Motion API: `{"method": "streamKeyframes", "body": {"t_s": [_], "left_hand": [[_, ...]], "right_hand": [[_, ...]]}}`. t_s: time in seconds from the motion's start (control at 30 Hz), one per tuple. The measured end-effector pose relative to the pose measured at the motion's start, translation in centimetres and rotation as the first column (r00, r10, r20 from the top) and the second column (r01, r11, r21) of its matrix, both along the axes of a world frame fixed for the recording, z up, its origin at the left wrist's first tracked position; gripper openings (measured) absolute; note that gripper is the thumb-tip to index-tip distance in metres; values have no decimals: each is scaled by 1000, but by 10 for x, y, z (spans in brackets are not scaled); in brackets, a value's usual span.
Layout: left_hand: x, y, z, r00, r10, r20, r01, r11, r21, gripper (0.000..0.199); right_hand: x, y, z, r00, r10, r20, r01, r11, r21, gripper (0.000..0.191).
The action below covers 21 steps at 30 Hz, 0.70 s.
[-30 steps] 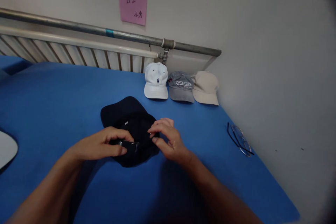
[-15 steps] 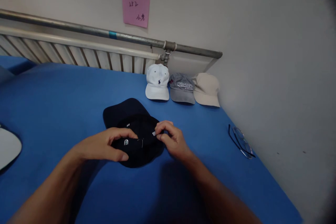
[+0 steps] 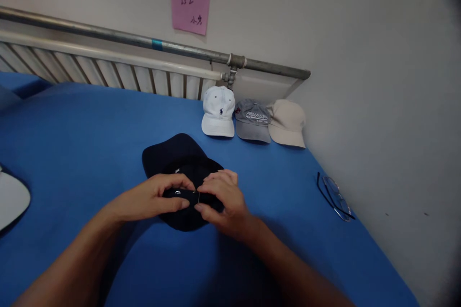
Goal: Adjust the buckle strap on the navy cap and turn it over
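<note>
A dark navy cap point(image 3: 173, 153) lies on the blue sheet with its brim toward the upper left and its inside showing. Near the cap's rear edge, my left hand point(image 3: 158, 196) pinches the dark strap point(image 3: 185, 194) between thumb and fingers. My right hand point(image 3: 223, 201) pinches the same strap just to the right, its fingertips close to those of the left. A small metal piece shows on the strap between the hands. Part of the cap's right side is hidden behind my right hand.
Behind stand a white cap point(image 3: 218, 112), a grey cap point(image 3: 252, 121) and a beige cap point(image 3: 287, 123) in a row. Glasses point(image 3: 335, 197) lie at the right by the wall. A white brim point(image 3: 12, 199) shows at the left edge. A radiator point(image 3: 118, 74) lines the back.
My right hand has moved left from the cap's right rim to the strap, beside my left hand. The view has shifted slightly.
</note>
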State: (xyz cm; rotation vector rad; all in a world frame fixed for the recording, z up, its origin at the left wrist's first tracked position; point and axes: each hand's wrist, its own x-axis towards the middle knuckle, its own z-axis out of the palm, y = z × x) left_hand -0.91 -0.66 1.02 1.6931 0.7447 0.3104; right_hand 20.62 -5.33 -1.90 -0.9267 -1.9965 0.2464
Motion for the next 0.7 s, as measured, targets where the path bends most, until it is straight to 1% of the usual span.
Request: {"method": "streamKeyframes", "body": {"t_s": [0.1, 0.17, 0.23, 0.33, 0.4, 0.5, 0.63, 0.7], "left_hand": [[4, -1, -1, 994, 90, 64, -91, 996, 14, 22], [5, -1, -2, 989, 119, 84, -124, 990, 60, 18], [6, 0, -3, 994, 97, 48, -102, 985, 136, 16], [6, 2, -3, 999, 46, -18, -40, 964, 262, 15], [7, 3, -3, 1000, 22, -7, -19, 954, 298, 15], [8, 3, -3, 999, 7, 32, -15, 966, 258, 16], [8, 3, -6, 999, 46, -21, -43, 989, 139, 18], [8, 3, -7, 996, 78, -41, -73, 991, 108, 19]], "right_hand": [[0, 1, -2, 1000, -9, -30, 9, 1000, -13, 14], [0, 2, -2, 999, -16, -33, 15, 1000, -16, 14], [0, 2, -2, 1000, -21, -23, 21, 1000, -9, 14], [0, 2, -3, 1000, -25, 6, 25, 1000, 10, 13], [0, 2, -4, 999, -25, 30, 24, 1000, 18, 12], [1, 3, -4, 999, -24, 43, 22, 999, 42, 12], [1, 4, -5, 999, -19, 48, 15, 996, 87, 10], [1, 4, -5, 998, -15, 57, 9, 995, 99, 9]]}}
